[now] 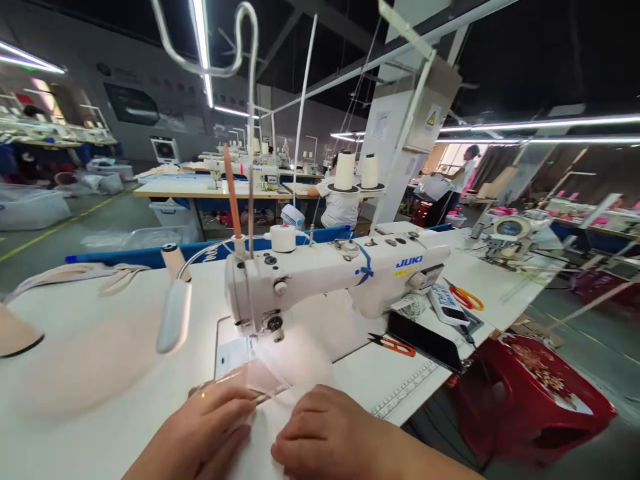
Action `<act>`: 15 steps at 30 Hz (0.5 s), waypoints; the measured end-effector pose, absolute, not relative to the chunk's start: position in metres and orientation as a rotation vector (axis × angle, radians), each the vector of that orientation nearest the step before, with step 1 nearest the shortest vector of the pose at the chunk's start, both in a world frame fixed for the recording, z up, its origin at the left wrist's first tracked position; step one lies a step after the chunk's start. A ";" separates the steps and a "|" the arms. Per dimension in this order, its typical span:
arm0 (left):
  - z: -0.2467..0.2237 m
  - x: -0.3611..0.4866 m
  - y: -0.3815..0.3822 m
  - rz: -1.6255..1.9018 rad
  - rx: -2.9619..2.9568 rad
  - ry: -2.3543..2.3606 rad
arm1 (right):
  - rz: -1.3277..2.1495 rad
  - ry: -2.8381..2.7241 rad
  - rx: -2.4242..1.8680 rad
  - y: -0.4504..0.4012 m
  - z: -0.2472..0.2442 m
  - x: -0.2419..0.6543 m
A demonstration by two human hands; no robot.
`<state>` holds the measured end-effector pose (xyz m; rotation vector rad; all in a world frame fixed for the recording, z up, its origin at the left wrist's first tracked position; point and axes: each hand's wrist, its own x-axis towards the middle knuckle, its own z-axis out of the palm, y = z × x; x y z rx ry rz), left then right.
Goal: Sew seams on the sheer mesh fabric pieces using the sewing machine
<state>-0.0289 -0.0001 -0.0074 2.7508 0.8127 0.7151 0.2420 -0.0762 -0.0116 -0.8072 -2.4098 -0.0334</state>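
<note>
"White cloth [307, 367]: where, and held?"

"Beneath the left hand [203, 423] and right hand [333, 430], both curled narrow; I can't tell whether either grips."

"Beyond?"

"It runs to the sewing machine [320, 272]; farther, a person [340, 208] in white."

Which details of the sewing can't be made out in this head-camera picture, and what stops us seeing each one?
All in the head view:
Needle tip of the sewing machine: lost in glare and blur.
Pale fabric beneath the left hand and right hand: covered by the hands.
Peach cone: partly cut off by the left edge.
Posted paper: print too small to read.
</note>
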 end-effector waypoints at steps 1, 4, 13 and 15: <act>-0.004 -0.028 -0.004 0.708 2.688 0.884 | 0.045 -2.383 -0.746 -0.080 -0.010 0.239; 0.000 -0.027 -0.011 0.663 2.568 1.030 | 0.133 -2.218 -0.803 -0.082 -0.004 0.244; -0.008 -0.007 -0.017 0.565 2.775 0.996 | 0.409 -1.929 -1.414 -0.044 -0.014 0.260; -0.011 -0.009 -0.017 0.567 2.769 0.997 | 0.511 -1.802 -1.497 -0.037 -0.013 0.274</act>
